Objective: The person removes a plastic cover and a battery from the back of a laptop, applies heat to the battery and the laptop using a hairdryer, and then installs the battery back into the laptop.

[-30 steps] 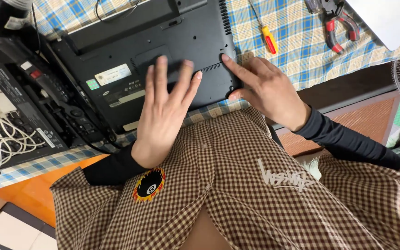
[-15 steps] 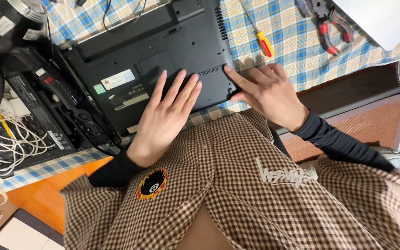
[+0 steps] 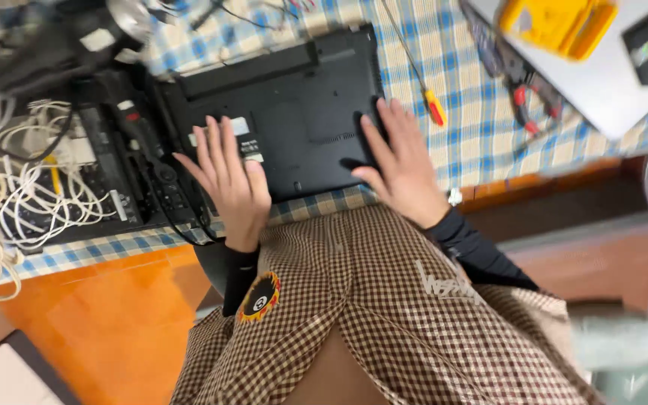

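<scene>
Both hands have shifted since half a second ago: the left hand (image 3: 228, 184) now lies flat, fingers spread and gripping nothing, over the near left part of the upturned black laptop (image 3: 286, 120), while the right hand (image 3: 399, 169) rests open at its near right corner, thumb at the edge. That laptop sits on the checked tablecloth (image 3: 459, 135), close to the table's near edge. White cables (image 3: 16, 202) and dark gear crowd its left; a yellow-handled screwdriver (image 3: 430, 101) lies just right, leaving little open cloth.

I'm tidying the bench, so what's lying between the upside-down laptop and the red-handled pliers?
In the head view, a screwdriver with a yellow and red handle lies on the checked cloth between the laptop and the pliers.
</scene>
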